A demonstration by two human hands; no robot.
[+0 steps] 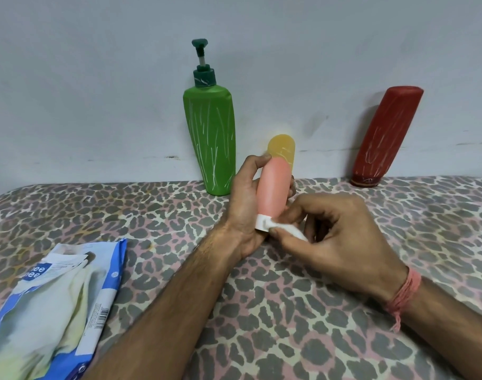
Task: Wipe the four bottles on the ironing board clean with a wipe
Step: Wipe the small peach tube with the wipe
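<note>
The left hand had its grip curled round a small pink plastic bottle, holding it up just above the spotted ironing board. The right hand pinched a white wipe against the bottle's bottom end. A yellow bottle stood just behind. A tall green pump bottle and a red bottle leaned on the wall. A blue wipe pack lay at the left.

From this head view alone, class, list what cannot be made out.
- Yellow bottle: lower part hidden behind the pink bottle.
- Pink bottle's base: covered by the left hand and the wipe.
- Wipes pack: cut off by the frame edge; small print too small.
</note>
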